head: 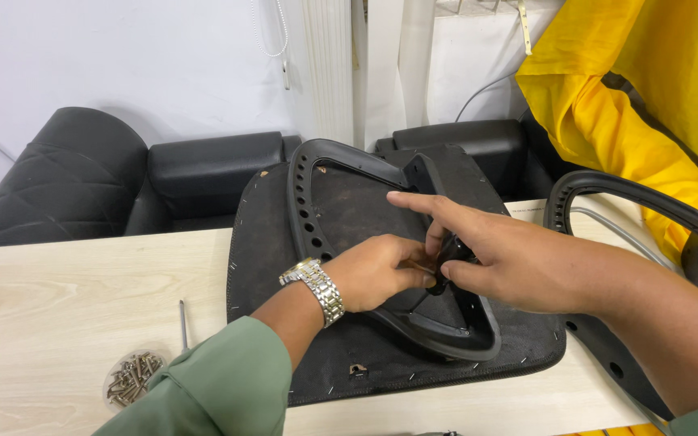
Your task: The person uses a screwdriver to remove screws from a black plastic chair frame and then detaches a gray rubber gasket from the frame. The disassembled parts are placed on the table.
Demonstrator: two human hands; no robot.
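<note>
1. Green sleeve [220, 383], nearest the camera, covers the person's left forearm, with a silver wristwatch [317, 289] at its far end.
2. Left of that sleeve, at the near left of the pale wooden tabletop [66, 291], a small round dish of screws [132, 378] sits with a thin metal tool [182, 324] lying just beside it.
3. Left hand [381, 270] is curled closed, fingertips pinching a small part against the black plastic armrest frame [317, 194].
4. That frame lies on an upturned black seat pad [268, 242] in the middle of the tabletop.
5. Right hand [510, 262] grips a small black piece [452, 254] at the frame's inner bar, index finger stretched out to the far left, touching the left hand.
6. A second black armrest [632, 194] lies at the right, beside yellow cloth [648, 73].
</note>
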